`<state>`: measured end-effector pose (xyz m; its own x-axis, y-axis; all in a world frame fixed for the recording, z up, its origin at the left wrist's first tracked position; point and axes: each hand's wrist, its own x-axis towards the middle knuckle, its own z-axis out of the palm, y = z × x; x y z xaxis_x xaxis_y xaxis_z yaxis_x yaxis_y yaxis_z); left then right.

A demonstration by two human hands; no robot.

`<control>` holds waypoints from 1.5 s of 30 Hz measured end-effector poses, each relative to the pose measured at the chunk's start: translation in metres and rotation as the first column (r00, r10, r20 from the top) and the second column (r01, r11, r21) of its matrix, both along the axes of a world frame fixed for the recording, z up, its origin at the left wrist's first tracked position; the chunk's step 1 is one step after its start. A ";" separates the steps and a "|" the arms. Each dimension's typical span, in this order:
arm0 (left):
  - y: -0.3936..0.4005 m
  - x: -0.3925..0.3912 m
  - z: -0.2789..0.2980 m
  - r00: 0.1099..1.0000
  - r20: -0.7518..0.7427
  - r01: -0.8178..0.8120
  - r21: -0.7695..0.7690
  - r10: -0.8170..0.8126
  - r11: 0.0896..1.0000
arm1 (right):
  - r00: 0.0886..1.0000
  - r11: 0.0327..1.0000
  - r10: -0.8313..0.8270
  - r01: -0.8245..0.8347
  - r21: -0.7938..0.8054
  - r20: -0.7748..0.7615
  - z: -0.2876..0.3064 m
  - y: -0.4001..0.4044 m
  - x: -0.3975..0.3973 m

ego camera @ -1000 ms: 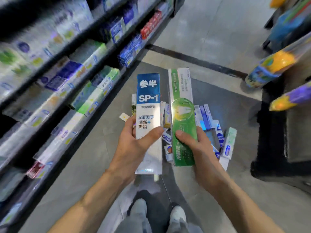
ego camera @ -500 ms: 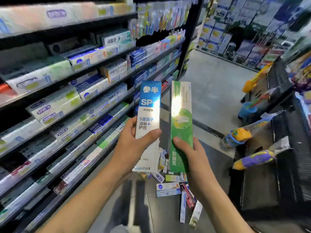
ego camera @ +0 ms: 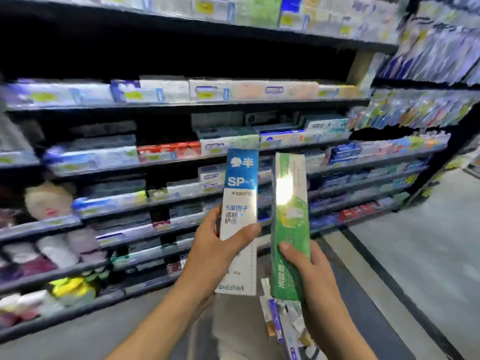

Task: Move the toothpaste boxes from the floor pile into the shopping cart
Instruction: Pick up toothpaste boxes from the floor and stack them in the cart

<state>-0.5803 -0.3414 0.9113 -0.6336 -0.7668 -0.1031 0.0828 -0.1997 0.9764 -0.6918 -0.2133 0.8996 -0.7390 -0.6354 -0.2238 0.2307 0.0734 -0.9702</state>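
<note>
My left hand (ego camera: 211, 258) grips a blue-and-white toothpaste box (ego camera: 241, 203) marked SP-1, held upright at chest height. Beside it, my right hand (ego camera: 305, 271) grips a green toothpaste box (ego camera: 290, 211), also upright, with glare on its face. The two boxes stand side by side, a small gap between them. Below my right wrist, part of the floor pile of toothpaste boxes (ego camera: 284, 322) shows, blurred. No shopping cart is in view.
Dark store shelving (ego camera: 181, 154) packed with toothpaste boxes fills the left and centre, several tiers high. Hanging toothbrush packs (ego camera: 415, 113) line the upper right. Grey aisle floor (ego camera: 428, 268) with a dark stripe opens to the right.
The view has swung up and left from the floor pile toward the shelves. Both hands keep their boxes, raised with the view. The display on the right has left the frame.
</note>
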 end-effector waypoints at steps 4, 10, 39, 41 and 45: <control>0.006 0.059 -0.004 0.934 0.037 -0.356 -0.001 0.356 0.935 | 0.951 0.951 0.308 -0.308 0.024 -0.011 -0.005 -0.035 0.022; 0.041 0.171 -0.013 0.644 0.056 -0.765 0.043 0.763 0.642 | 0.731 0.731 0.682 -0.682 0.008 0.024 -0.019 -0.083 0.106; 0.289 0.694 -0.102 -0.389 0.248 -0.908 0.060 0.887 -0.415 | -0.435 -0.437 0.899 -0.889 0.133 0.047 -0.082 -0.011 0.721; 0.287 0.717 -0.112 -0.392 0.289 -0.905 0.051 0.873 -0.423 | -0.453 -0.455 0.890 -0.875 0.164 0.049 -0.093 -0.019 0.746; 0.275 0.758 -0.129 -0.402 0.382 -0.895 0.030 0.832 -0.446 | -0.491 -0.490 0.869 -0.842 0.226 0.056 -0.118 -0.034 0.800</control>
<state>0.1774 -0.0660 0.7826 0.9205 -0.1514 -0.3603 0.3359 -0.1645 0.9274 0.1078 -0.2477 0.7816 0.8477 -0.3455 -0.4025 -0.3925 0.1021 -0.9141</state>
